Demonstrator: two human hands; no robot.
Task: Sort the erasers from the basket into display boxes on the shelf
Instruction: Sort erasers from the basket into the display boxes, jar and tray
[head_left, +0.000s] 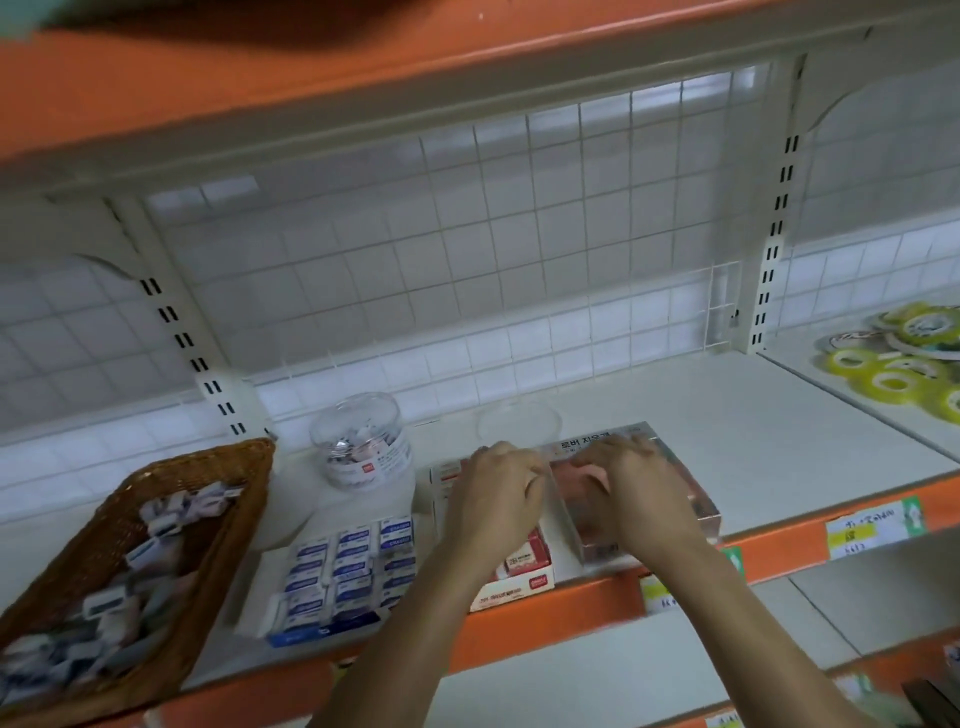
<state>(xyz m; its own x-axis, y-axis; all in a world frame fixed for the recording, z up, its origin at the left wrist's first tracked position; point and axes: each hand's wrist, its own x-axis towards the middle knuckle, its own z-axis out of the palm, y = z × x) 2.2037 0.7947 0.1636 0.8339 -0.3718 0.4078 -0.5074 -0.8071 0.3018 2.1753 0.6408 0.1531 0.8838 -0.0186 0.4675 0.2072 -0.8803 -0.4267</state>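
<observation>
Pink block erasers (569, 486) packed in a clear plastic display box (691, 499) with a printed label on top, standing at the front of the white metal shelf (779, 415) with the orange edge. Over this box the right hand (634, 493), fingers bent down onto the pink contents; not possible to tell whether pinching an eraser or only pressing. Just beside it the left hand (493, 493), fingers curled near the left wall of the clear box, partly covering a red-and-white cardboard display box (519, 577); too blurred to tell what these fingers hold, if anything. Further left, a blue-and-white cardboard display box (343, 577) filled with blue-sleeved erasers in neat rows. At the far left a brown woven wicker basket (249, 493), holding a loose heap of sleeved erasers (156, 525). Behind the boxes a clear round plastic jar (363, 441), upright, with small pieces inside. Well apart on the right, yellow-green tape rolls (893, 364). On the orange strip, white and yellow price labels (872, 530).
</observation>
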